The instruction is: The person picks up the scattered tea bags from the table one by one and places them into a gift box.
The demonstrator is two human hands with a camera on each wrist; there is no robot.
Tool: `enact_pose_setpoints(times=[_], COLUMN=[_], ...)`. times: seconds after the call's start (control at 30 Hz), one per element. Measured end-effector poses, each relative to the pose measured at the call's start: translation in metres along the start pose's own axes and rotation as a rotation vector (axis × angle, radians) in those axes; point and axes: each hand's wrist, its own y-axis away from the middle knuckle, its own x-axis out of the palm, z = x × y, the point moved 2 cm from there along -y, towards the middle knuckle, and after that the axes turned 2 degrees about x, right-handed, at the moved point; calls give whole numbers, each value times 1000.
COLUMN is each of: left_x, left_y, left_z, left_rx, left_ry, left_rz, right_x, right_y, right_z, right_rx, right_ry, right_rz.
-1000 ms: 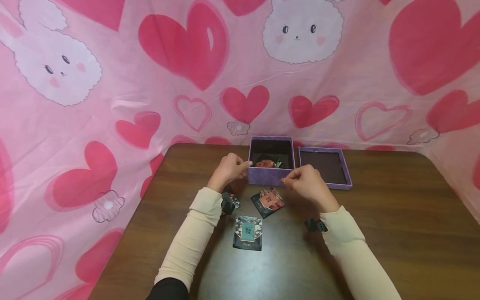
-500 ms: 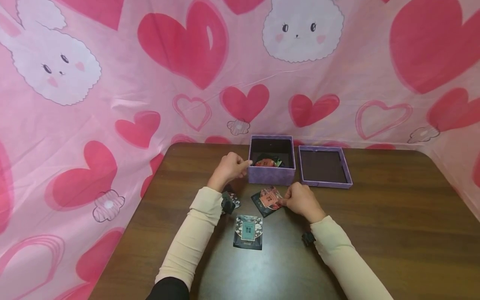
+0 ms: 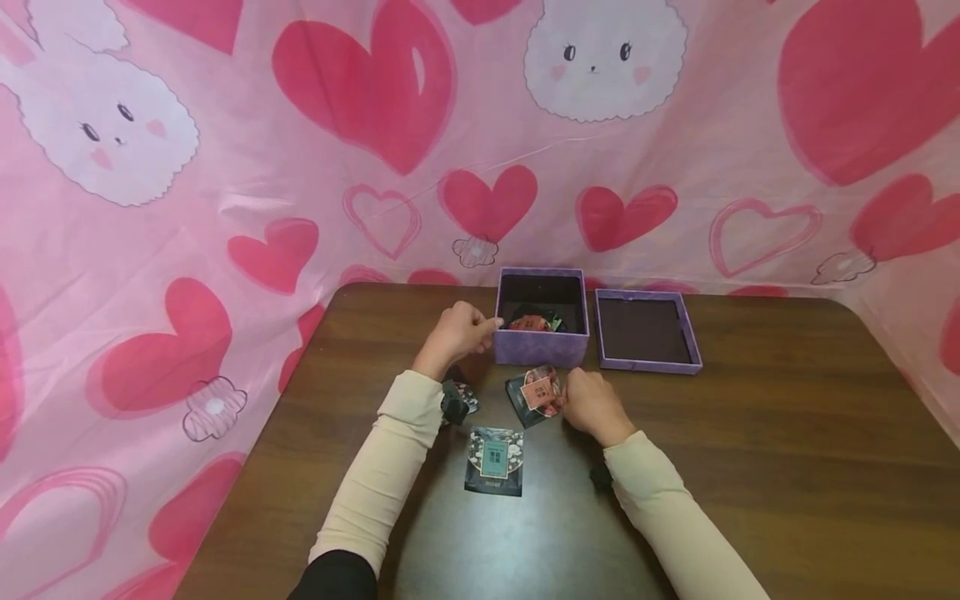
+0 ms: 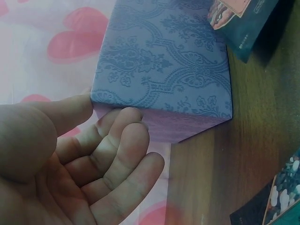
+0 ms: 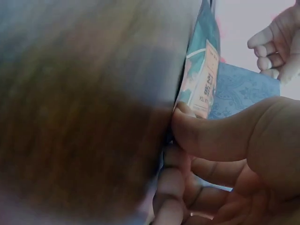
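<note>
My left hand (image 3: 459, 333) pinches the front left corner of the purple patterned box (image 3: 540, 349) at its rim. In the left wrist view the thumb lies at the rim of the box (image 4: 164, 56), the other fingers bent along its side. With thumb and fingers, my right hand (image 3: 596, 405) pinches the right edge of a dark tea sachet (image 3: 537, 393) with an orange-red label. The right wrist view shows the thumb on the face of this sachet (image 5: 201, 77), which looks tilted up from the table. Inside the open box lies another red-labelled sachet (image 3: 531, 323).
A green-labelled sachet (image 3: 494, 462) lies flat in front, and another sachet (image 3: 467, 397) is partly hidden by my left wrist. The purple lid (image 3: 651, 367) lies inside-up right of the box. Behind the wooden table (image 3: 795, 433) hangs a pink heart-patterned cloth (image 3: 420, 225).
My right hand has come down from the front of the box to the red-labelled tea sachet and taken hold of its edge. That sachet has turned and tilted slightly. My left hand stays put.
</note>
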Motion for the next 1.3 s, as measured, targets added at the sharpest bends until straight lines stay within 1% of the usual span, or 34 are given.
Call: enact_pose_setpoints(times=[0.1,0.17,0.27,0.33,0.5,0.6,0.7,0.73,0.83,1.0,1.1,1.3], left_x=[3,4,4,4,3,3,2,2,1,0,0,0], left_y=[0,0,0,0,-1,-1,0,0,0,0,0,-1], left_z=[2,4,4,3,3,3,3,2,2,1,0,-1], left_rx=[-11,-15,-15,-13,-6,4,12,13,14,13,17,13], left_ry=[5,4,9,10,3,-7,-10,-10,-5,-4,-1,7], left_rz=[11,19,20,19,23,23,19,17,11,11,8,8], right_x=[0,0,-2,-4,-8,-9,-10,-10,-11,-16,-20,-29], right_y=[3,5,7,6,6,6,5,5,3,5,5,5], right_z=[1,1,1,-1,-7,-12,-16,-17,-21,-22,-21,-20], right_rx=[-47,-58,-59,-61,-84,-87,-57,-34,6,24,9,-46], right_ry=[29,29,-20,-81,-302,-455,-561,-589,-607,-640,-656,-652], right_rz=[4,14,32,38,59,107,156,170,180,188,192,192])
